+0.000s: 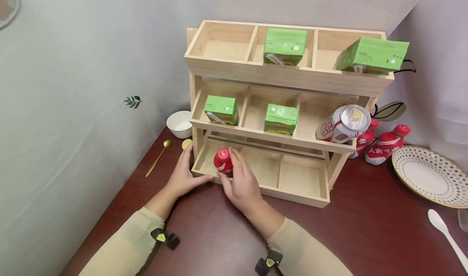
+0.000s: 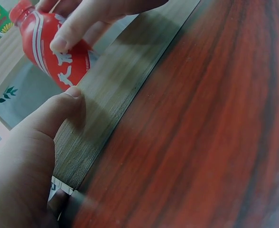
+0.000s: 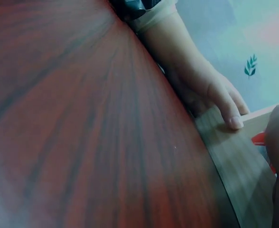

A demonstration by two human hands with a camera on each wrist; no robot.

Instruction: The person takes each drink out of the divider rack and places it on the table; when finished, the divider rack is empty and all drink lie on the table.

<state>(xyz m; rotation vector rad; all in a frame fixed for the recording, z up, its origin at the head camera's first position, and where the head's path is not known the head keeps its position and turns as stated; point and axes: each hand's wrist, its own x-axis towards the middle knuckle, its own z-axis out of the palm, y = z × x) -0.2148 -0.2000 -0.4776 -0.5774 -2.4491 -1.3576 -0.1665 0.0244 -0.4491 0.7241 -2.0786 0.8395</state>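
Observation:
A small red bottle (image 1: 224, 162) with a red cap stands upright in the left compartment of the bottom tier of a wooden rack (image 1: 292, 196). My right hand (image 1: 241, 182) holds it between thumb and fingers from the right side. My left hand (image 1: 184, 176) rests at the front left corner of that tier, with the thumb along the front board and the fingers reaching along the left side. In the left wrist view, the left thumb lies on the board just beside the red bottle (image 2: 49, 47). The right wrist view shows the left hand (image 3: 213, 92) at this corner.
Green drink cartons (image 1: 285, 46) stand on the top and middle tiers. A tilted can (image 1: 343, 123) sits at middle right. Two more red bottles (image 1: 385, 146), a dotted plate (image 1: 427, 176) and a white spoon (image 1: 446, 233) lie right. At left are a white bowl (image 1: 179, 123) and gold spoon (image 1: 159, 156).

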